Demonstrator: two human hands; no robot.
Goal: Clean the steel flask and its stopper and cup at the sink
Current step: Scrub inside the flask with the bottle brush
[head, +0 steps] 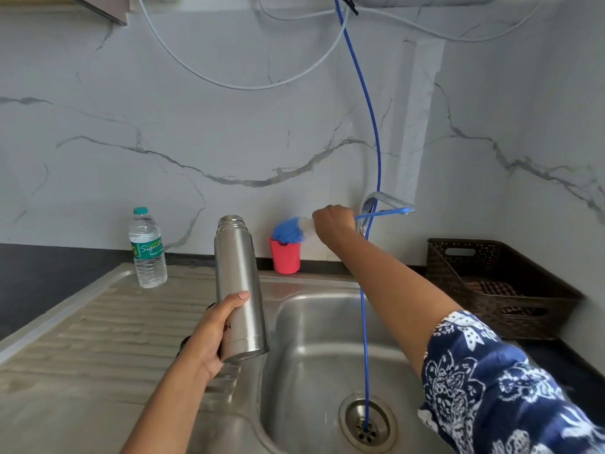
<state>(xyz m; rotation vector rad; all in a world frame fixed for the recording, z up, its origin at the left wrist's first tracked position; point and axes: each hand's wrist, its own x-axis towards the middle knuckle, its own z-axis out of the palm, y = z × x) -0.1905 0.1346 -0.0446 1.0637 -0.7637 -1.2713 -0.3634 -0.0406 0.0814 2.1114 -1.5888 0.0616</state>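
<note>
The left hand curls round the lower half of the flask, held upright and uncapped over the sink's left rim. The right hand is fisted on a brush, its blue bristles just above a red cup behind the sink. A bottle stands left of the sink and a basket right of it.

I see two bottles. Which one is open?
The steel flask gripped by the left hand: its threaded mouth is bare. The plastic water bottle on the drainboard wears a teal cap.
</note>
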